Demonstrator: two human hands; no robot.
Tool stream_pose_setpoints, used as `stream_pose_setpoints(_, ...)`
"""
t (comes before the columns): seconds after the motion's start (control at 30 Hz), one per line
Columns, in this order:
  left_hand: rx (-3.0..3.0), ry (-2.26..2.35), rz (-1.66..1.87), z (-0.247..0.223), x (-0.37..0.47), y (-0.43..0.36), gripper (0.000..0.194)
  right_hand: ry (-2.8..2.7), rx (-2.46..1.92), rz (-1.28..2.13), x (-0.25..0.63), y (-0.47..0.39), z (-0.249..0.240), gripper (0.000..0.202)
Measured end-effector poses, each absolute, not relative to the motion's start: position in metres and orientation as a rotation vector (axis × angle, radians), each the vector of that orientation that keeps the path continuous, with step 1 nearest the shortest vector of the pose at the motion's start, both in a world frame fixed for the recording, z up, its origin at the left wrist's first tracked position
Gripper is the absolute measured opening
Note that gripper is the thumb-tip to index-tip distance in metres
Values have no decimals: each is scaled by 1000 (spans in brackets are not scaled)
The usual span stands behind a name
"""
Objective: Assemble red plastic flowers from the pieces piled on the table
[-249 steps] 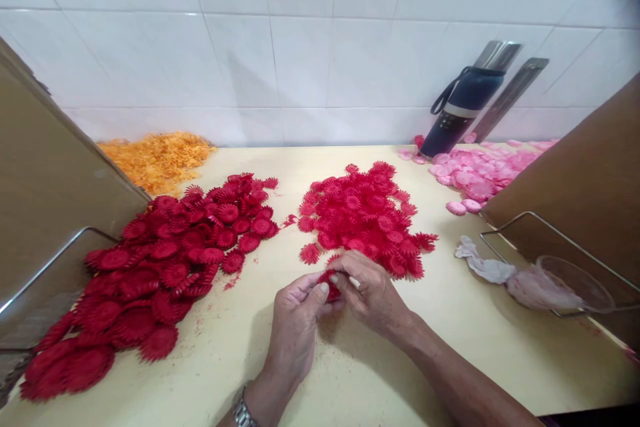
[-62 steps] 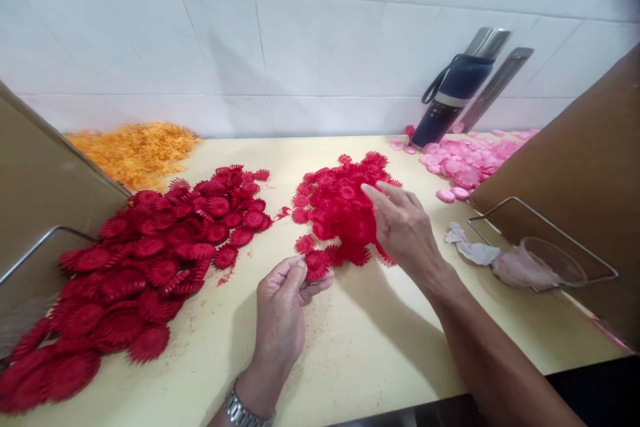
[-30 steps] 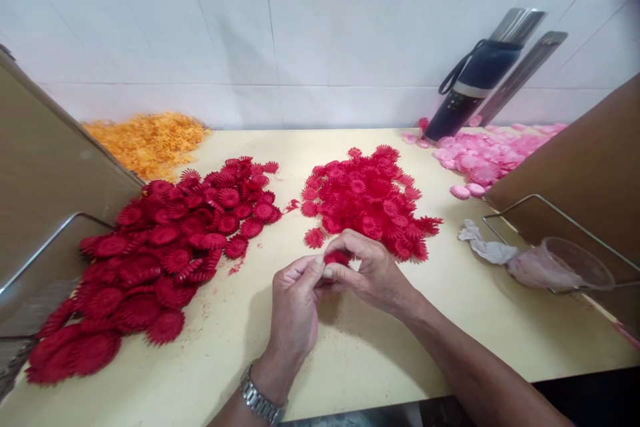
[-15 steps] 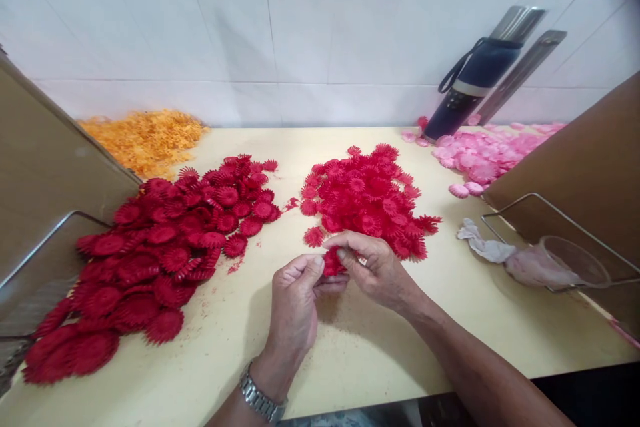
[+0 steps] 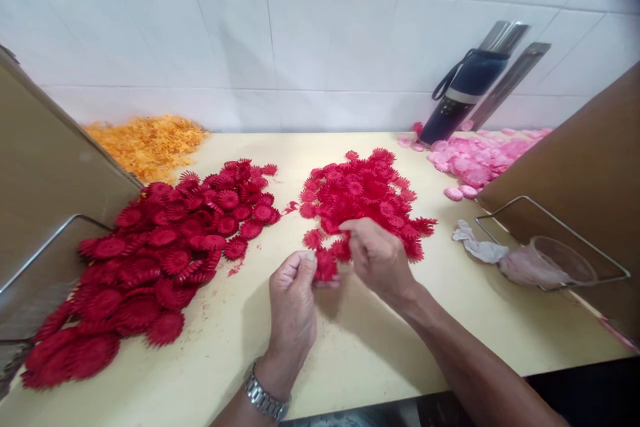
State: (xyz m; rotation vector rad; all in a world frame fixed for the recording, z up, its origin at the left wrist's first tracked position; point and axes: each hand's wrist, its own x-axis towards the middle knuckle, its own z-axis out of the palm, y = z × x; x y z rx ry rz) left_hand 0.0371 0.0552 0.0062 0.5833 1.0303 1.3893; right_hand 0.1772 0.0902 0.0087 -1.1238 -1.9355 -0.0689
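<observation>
Fingers of the left hand (image 5: 293, 300) are closed on a small red flower (image 5: 327, 265), thumb on its left edge, and it's held just on the near side of the bright red pile (image 5: 365, 190), which is used as the landmark for everything else. Whether that flower is touching the pile can't really be told from this angle.

Main change: half a second ago the flower was being worked by both hands, and now the right hand (image 5: 383, 257) has been pulled off it, over to the pile's near edge. So the flower is being held by the left hand alone, and more of its petals can be seen. The two-handed bit looks paused, tbh, though that's just a judgement. The right fingers are curled, kinda blurred, right by another red piece (image 5: 341, 249); whether it's being pinched can't be told.

Rest of the setup: darker red flowers (image 5: 170, 247) are heaped left of the pile, with orange bits (image 5: 150, 143) farther back on that same side. Pink flowers (image 5: 475, 163) are spread behind and to the right of the pile, where a dark blue bottle (image 5: 463, 90) is also stood.
</observation>
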Motion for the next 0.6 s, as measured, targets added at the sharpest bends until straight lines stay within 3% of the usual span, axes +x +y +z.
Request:
stream_pose_setpoints(0.17, 606, 1029, 1408, 6, 34, 56, 18, -1916, -1342, -399, 216, 115, 22, 28)
stream_pose_setpoints(0.4, 600, 1041, 1339, 8, 35, 57, 19, -2132, -1494, -172, 223, 126, 24, 28)
stream_pose_setpoints(0.47, 598, 1034, 1342, 9, 35, 56, 19, -2034, -1421, -36, 215, 118, 29, 25)
stream_pose_setpoints(0.6, 652, 1020, 1342, 9, 36, 55, 19, -2030, -1163, 667, 191, 97, 34, 14)
